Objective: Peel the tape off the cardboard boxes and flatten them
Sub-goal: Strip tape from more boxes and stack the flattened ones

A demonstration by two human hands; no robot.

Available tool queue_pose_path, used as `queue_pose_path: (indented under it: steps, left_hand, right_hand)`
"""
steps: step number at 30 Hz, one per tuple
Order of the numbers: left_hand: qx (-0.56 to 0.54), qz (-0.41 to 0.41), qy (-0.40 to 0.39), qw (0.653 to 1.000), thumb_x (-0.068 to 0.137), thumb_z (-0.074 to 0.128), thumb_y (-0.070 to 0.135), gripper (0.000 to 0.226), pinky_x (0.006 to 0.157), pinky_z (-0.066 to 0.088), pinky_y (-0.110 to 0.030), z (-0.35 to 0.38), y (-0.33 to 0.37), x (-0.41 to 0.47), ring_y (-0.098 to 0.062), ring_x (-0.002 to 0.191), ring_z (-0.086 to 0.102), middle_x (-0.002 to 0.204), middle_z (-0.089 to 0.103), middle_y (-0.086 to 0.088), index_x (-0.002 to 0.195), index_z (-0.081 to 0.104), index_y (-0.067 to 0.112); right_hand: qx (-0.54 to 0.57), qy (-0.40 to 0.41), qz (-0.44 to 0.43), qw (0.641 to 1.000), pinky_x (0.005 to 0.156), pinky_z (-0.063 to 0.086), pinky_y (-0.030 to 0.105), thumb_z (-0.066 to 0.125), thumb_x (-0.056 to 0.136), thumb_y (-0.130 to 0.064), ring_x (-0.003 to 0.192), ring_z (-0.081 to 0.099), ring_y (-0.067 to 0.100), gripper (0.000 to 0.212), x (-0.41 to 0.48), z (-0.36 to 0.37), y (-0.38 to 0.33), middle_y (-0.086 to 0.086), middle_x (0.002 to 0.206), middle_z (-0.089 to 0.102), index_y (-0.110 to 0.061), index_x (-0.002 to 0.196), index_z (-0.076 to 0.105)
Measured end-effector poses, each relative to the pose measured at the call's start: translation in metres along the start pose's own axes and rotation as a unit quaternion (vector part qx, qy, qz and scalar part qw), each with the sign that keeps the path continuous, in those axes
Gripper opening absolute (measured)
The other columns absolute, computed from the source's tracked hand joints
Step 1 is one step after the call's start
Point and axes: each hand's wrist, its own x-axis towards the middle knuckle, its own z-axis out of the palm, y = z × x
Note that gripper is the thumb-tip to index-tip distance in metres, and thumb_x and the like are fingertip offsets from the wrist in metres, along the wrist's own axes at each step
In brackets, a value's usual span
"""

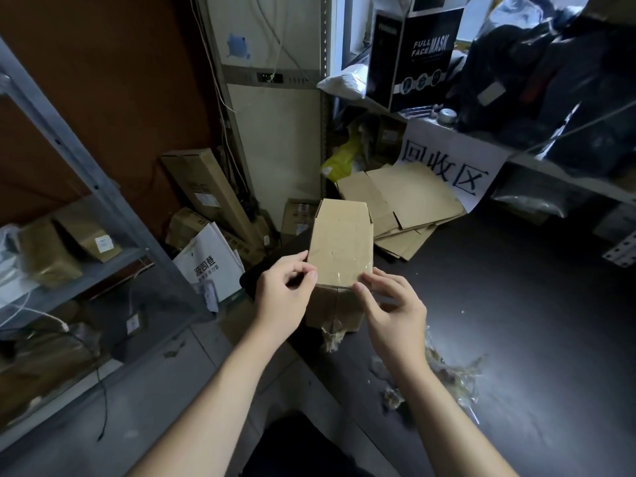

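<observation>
A small brown cardboard box [340, 246] stands on the dark table [516, 304], its far flaps raised and clear tape across its near top face. My left hand [285, 297] holds the box's near left corner with curled fingers. My right hand [392, 308] has its fingertips pinching at the tape edge on the near right corner. A torn strip of tape [332, 337] hangs off the box's near side. Crumpled peeled tape [444, 376] lies on the table by my right forearm.
A pile of flattened cardboard [406, 208] lies at the table's far side below a white paper sign [447, 166]. Shelving with boxes [69, 249] stands on the left. More cartons and a white bag [210, 266] lean on the floor behind the table.
</observation>
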Motion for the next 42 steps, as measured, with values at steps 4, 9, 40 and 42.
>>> queue_pose_path:
  steps: [4,9,40,42]
  left_hand:
    - [0.085,0.027,-0.020,0.996,0.096,0.066,0.011,0.009,0.095,0.048,-0.024,0.000,0.003,0.004,-0.002,0.107,0.060,0.128,0.063,0.011,0.090,0.073,0.013]
    - [0.128,0.028,-0.043,0.990,0.101,0.058,0.014,0.014,0.093,0.040,-0.025,0.002,0.007,0.004,-0.011,0.114,0.056,0.130,0.058,0.011,0.090,0.066,0.019]
    - [0.183,0.205,-0.123,0.954,0.094,0.071,0.017,0.047,0.105,0.030,-0.033,0.046,0.005,-0.013,-0.009,0.135,0.043,0.147,0.055,0.007,0.131,0.065,0.044]
    - [0.191,0.183,-0.195,0.944,0.094,0.070,0.021,0.072,0.108,0.029,-0.027,0.046,0.005,-0.013,-0.003,0.134,0.042,0.144,0.054,0.011,0.149,0.036,0.054]
  right_hand:
    - [-0.009,0.005,-0.009,1.000,0.079,0.058,0.024,0.084,0.086,-0.027,0.110,0.066,0.000,0.018,-0.002,-0.001,0.003,-0.012,0.110,0.071,-0.023,0.103,0.082]
    - [-0.007,0.002,-0.016,1.000,0.075,0.060,0.028,0.084,0.086,-0.027,0.105,0.068,0.004,0.017,-0.004,-0.002,0.002,-0.011,0.111,0.070,-0.026,0.103,0.080]
    - [-0.109,-0.046,-0.011,0.993,0.079,0.052,0.019,0.077,0.092,-0.022,0.093,0.065,0.000,0.010,-0.008,-0.019,0.018,-0.017,0.103,0.067,-0.023,0.101,0.081]
    - [-0.120,-0.040,0.010,0.992,0.073,0.050,0.018,0.081,0.089,-0.023,0.083,0.067,0.001,0.001,-0.008,-0.023,0.025,-0.016,0.086,0.070,-0.023,0.088,0.082]
